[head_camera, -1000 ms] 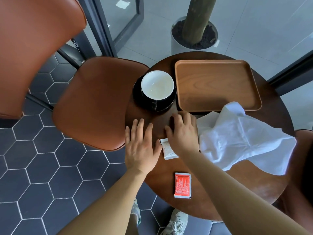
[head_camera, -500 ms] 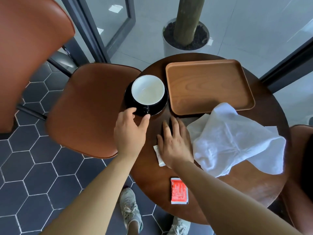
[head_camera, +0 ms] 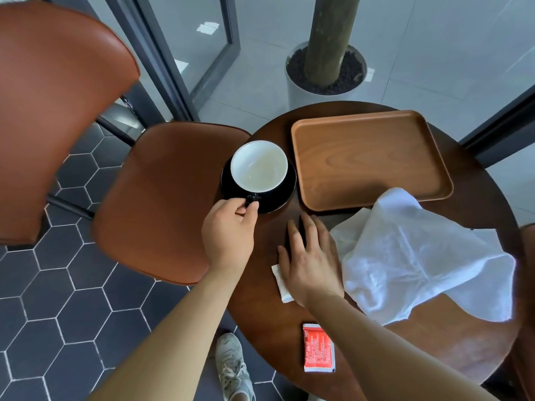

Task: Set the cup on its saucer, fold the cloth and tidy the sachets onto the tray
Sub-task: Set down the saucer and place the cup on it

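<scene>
A black cup [head_camera: 259,166] with a white inside stands on a black saucer [head_camera: 285,195] at the left of the round table. My left hand [head_camera: 230,233] pinches the cup's handle between thumb and fingers. My right hand [head_camera: 308,256] lies flat on the table, fingers spread, its heel resting on a white sachet [head_camera: 280,282]. A red sachet [head_camera: 318,347] lies near the table's front edge. A crumpled white cloth [head_camera: 419,256] covers the table's right side, one corner lapping over the bare wooden tray [head_camera: 367,157].
The dark wooden table [head_camera: 260,314] is small and round. An orange chair seat [head_camera: 162,198] butts against its left edge, with another chair back [head_camera: 55,111] further left. A potted tree trunk [head_camera: 327,53] stands behind the table. My shoes [head_camera: 231,366] are on the hexagon tiles.
My left hand left the tabletop, reached forward to the cup and took hold of its handle. My right hand stayed flat on the white sachet.
</scene>
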Available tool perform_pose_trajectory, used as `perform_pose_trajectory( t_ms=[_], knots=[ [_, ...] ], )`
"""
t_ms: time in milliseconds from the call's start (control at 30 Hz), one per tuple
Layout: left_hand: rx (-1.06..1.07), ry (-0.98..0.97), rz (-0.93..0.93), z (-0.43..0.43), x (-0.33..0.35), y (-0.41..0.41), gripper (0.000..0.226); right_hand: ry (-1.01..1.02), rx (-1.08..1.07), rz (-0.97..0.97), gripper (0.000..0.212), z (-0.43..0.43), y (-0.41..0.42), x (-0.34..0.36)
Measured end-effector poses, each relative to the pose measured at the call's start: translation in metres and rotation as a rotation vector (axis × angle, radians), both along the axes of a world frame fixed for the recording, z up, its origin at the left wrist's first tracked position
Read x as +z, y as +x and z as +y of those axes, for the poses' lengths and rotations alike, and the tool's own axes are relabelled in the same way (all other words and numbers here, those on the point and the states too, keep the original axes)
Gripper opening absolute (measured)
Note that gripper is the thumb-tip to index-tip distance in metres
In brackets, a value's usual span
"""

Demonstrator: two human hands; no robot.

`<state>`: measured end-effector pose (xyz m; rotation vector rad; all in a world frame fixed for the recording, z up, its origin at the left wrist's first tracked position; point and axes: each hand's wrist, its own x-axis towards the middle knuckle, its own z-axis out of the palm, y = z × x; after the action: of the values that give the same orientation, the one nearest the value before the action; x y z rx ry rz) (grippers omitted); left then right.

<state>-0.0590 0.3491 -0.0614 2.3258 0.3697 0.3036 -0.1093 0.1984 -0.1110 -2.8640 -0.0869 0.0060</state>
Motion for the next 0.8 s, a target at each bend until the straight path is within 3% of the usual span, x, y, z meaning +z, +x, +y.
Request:
perform_pose_trajectory(
  t_ms=[800],
  knots=[
    [0.048,-0.005,-0.088,0.0054,-0.0087,0.0029,0.022,0.01,-0.003,0.015,0.053,0.001,0.0005,0.0013]
  ],
)
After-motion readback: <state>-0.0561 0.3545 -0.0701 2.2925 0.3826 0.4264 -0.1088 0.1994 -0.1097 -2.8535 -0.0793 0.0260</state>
